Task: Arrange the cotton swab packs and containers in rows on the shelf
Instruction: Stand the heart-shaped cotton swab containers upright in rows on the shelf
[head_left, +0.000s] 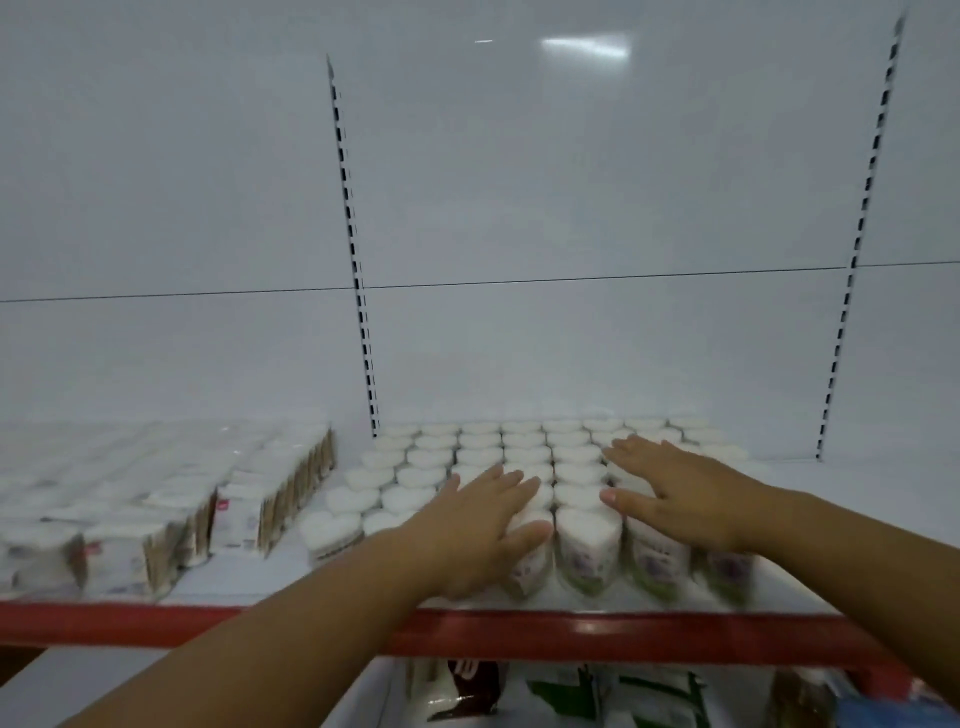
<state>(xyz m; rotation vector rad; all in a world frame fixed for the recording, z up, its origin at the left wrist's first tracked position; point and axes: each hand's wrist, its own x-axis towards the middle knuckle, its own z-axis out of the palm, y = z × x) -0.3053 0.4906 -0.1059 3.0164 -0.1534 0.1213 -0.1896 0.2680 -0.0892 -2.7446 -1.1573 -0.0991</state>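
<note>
A white back panel (571, 182) with slotted uprights (358, 286) fills most of the view; the room beyond it is not visible. Below it runs the shelf (291, 571), smooth and white with a red front edge (156, 621). On its right half stand the heart-shaped containers (524, 457), packed in close rows from the back panel to the front edge. The cotton swab packs (156, 519) lie in rows on the left half, blurred.

The containers look like light, stiff plastic that would slide easily on this shelf and tip if pushed high, so pressure on the lids or low on the sides seems safest.

The left hand (467, 525) and right hand (680, 493) both lie flat on the lids near the front, fingers straight, gripping nothing.
</note>
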